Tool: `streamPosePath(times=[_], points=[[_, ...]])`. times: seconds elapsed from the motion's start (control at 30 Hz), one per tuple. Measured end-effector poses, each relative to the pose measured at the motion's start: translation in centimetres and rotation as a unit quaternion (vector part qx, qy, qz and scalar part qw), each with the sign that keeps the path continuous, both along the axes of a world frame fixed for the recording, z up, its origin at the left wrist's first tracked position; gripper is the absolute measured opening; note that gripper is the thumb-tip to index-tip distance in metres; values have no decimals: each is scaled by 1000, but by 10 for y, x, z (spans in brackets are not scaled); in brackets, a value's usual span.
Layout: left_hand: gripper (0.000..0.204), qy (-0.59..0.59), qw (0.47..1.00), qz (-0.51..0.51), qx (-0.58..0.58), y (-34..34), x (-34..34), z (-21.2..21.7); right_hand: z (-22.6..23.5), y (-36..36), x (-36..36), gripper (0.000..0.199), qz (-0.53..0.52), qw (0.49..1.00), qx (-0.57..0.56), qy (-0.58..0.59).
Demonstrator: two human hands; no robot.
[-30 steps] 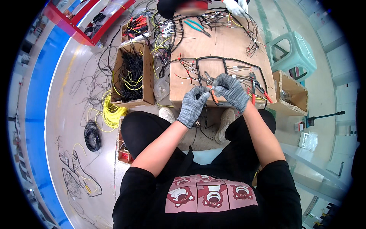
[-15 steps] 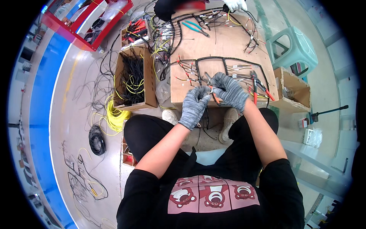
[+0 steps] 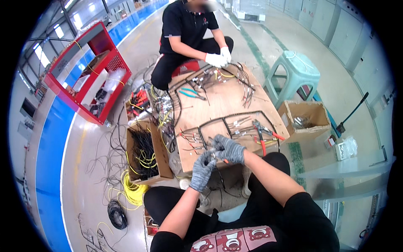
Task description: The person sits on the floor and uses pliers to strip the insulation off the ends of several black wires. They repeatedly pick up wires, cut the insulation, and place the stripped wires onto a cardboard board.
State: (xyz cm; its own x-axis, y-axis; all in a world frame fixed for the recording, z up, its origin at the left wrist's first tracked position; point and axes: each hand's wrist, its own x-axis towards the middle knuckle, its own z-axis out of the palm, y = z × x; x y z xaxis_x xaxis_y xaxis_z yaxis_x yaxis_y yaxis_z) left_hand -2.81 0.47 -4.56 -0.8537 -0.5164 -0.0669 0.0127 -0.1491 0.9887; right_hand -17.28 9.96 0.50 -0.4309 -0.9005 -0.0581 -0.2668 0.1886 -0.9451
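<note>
My left hand [image 3: 203, 171], in a grey knitted glove, is closed in a pinch on a wire at the near edge of the wooden board. Against its fingertips, my right hand [image 3: 228, 150], gloved alike, curls round something mostly hidden; an orange piece [image 3: 226, 161] pokes out below it. Just beyond my hands a black-taped wire harness [image 3: 223, 119] lies on the board [image 3: 197, 161], its thin branches ending in white labels and red tips. Red-handled pliers [image 3: 262, 136] rest on the board right of my right hand. A black cable [image 3: 221, 179] hangs below the board's edge.
Across the board sits a co-worker [image 3: 189, 31] with white-gloved hands at another harness. Teal-handled pliers [image 3: 192, 93] lie between us. Left stand a wire-filled carton [image 3: 161, 155], yellow wire coils [image 3: 133, 189] and a red cart [image 3: 86, 105]. Right are a pale green stool [image 3: 296, 69] and a carton [image 3: 308, 132].
The view has tilted up, bringing the co-worker's upper body into it. My hands stay together at the board's near edge, lower and further left in the picture. The co-worker's two white gloves now show together.
</note>
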Motion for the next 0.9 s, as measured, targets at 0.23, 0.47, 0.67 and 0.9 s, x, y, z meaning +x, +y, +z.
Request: streamPosePath(times=[0.23, 0.47, 0.67, 0.9], points=[[31, -5, 999, -5, 45, 6, -2, 5, -37, 11, -6, 55, -10, 999, 21, -45], [32, 22, 996, 40, 79, 2, -3, 5, -49, 86, -84, 69, -197, 821, 303, 443], [34, 36, 995, 43, 88, -1, -5, -5, -51, 157, -102, 122, -213, 761, 547, 276], [36, 52, 992, 39, 106, -9, -7, -10, -46, 144, -101, 126, -191, 741, 584, 270]])
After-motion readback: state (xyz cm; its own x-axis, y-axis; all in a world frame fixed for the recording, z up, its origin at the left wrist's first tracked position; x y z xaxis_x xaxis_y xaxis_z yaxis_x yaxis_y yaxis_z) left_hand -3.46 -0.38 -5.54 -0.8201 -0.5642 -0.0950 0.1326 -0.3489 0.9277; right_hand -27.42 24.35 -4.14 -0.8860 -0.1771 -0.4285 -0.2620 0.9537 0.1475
